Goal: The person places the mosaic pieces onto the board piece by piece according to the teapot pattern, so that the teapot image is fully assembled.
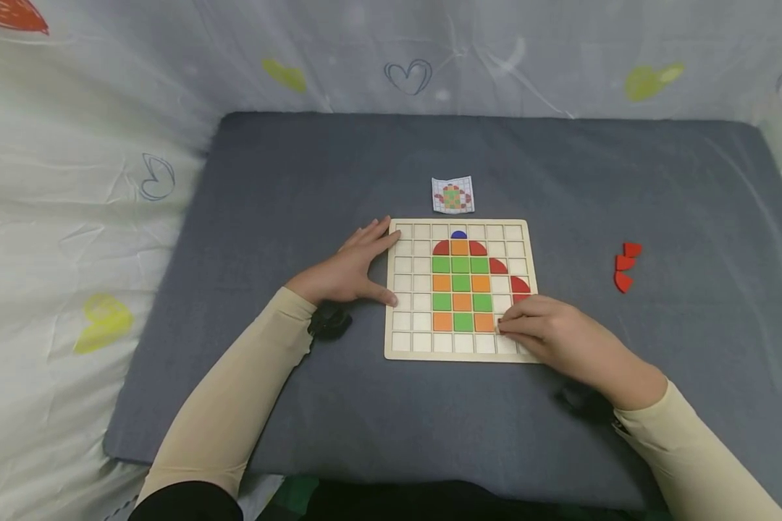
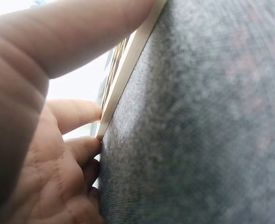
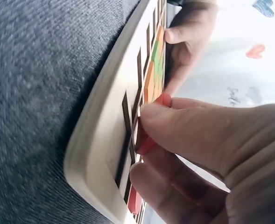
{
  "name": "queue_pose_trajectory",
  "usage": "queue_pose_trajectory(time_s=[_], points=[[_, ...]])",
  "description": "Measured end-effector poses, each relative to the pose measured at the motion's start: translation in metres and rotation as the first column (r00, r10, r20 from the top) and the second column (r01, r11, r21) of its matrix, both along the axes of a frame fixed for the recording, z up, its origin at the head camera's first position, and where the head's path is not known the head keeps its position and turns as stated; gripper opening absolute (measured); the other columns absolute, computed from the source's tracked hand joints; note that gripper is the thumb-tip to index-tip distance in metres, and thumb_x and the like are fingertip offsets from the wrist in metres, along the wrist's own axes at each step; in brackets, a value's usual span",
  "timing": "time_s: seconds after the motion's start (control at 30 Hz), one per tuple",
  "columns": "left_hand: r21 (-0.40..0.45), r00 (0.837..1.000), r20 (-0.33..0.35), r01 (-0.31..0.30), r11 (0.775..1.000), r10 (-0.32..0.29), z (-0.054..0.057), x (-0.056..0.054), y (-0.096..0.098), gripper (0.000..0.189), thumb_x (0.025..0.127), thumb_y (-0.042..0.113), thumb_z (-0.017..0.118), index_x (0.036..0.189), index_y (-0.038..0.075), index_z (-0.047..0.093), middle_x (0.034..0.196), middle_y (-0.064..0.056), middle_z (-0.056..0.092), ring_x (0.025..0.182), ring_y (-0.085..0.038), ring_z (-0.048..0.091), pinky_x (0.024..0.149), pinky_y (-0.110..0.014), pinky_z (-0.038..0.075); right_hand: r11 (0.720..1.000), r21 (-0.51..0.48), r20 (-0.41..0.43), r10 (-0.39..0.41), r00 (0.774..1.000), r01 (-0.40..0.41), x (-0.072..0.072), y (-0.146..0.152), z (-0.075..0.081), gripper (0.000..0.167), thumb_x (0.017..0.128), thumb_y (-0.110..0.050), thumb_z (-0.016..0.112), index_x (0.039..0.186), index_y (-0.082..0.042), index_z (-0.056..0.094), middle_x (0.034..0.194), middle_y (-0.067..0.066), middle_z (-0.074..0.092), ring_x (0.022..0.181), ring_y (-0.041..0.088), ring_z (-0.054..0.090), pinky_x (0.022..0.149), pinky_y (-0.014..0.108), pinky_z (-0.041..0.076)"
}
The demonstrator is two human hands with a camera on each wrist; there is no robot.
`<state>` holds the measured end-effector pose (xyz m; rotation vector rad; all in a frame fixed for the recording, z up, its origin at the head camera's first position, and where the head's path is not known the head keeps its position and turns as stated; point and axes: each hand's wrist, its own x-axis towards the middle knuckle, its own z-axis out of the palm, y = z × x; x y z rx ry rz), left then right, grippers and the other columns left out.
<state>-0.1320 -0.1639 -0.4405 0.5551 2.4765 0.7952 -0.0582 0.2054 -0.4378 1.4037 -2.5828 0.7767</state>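
A wooden grid board (image 1: 413,347) lies on the dark grey cloth, with green, orange, red and blue pieces set in its cells. My left hand (image 1: 348,271) rests at its left side, thumb and fingers spread along the edge. Over the lower right cells, my right hand (image 1: 563,336) pinches a red piece (image 3: 146,145) between thumb and fingers, close over the board beside the orange square (image 1: 484,322). The fingers hide much of that piece. Just above this hand, a red quarter-circle (image 1: 520,284) sits in its cell.
Several loose red pieces (image 1: 624,263) lie on the cloth right of the board. A small printed pattern card (image 1: 452,196) lies just beyond the board's far edge. White patterned fabric (image 1: 365,43) hangs behind the table (image 1: 313,174) and along its left side.
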Motion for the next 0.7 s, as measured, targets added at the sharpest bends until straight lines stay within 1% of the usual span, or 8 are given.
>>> queue_pose_trajectory(time_s=[0.13, 0.47, 0.6, 0.7], points=[[0.002, 1.000, 0.001, -0.005, 1.000, 0.005, 0.0005, 0.0003, 0.0005, 0.123, 0.078, 0.043, 0.094, 0.170, 0.016, 0.019, 0.178, -0.004, -0.005, 0.163, -0.024, -0.011, 0.131, -0.056, 0.000, 1.000, 0.017, 0.000, 0.009, 1.000, -0.009, 0.0013, 0.0011, 0.0012, 0.036, 0.071, 0.003, 0.092, 0.104, -0.006, 0.084, 0.104, 0.000, 0.075, 0.097, 0.017, 0.069, 0.080, 0.037, 0.062], [0.011, 1.000, 0.005, -0.006, 1.000, 0.006, 0.0015, 0.0013, 0.0001, 0.123, 0.078, 0.043, 0.094, 0.170, 0.014, 0.018, 0.178, -0.005, -0.005, 0.163, -0.024, -0.011, 0.131, -0.055, -0.001, 0.997, 0.069, -0.026, 0.019, 0.999, -0.017, -0.0019, 0.0012, -0.0005, 0.026, 0.075, 0.002, 0.090, 0.099, -0.005, 0.084, 0.103, 0.002, 0.075, 0.099, 0.019, 0.069, 0.085, 0.038, 0.061], [0.012, 1.000, 0.005, -0.002, 1.000, 0.002, 0.0013, 0.0004, -0.0005, 0.123, 0.078, 0.043, 0.095, 0.170, 0.014, 0.018, 0.178, -0.005, -0.005, 0.163, -0.024, -0.011, 0.131, -0.055, -0.001, 0.996, 0.072, -0.016, 0.051, 0.999, -0.049, -0.0033, 0.0011, -0.0003, 0.027, 0.074, 0.002, 0.090, 0.099, -0.005, 0.084, 0.104, 0.002, 0.075, 0.100, 0.018, 0.069, 0.086, 0.038, 0.061], [0.016, 1.000, 0.004, 0.003, 1.000, -0.003, 0.0006, -0.0001, -0.0005, 0.123, 0.078, 0.043, 0.095, 0.170, 0.014, 0.018, 0.178, -0.006, -0.005, 0.163, -0.024, -0.011, 0.131, -0.054, -0.001, 0.994, 0.082, -0.014, 0.079, 0.997, -0.077, -0.0043, 0.0010, 0.0005, 0.030, 0.073, 0.003, 0.092, 0.101, -0.006, 0.083, 0.107, 0.002, 0.074, 0.101, 0.017, 0.067, 0.085, 0.037, 0.061]])
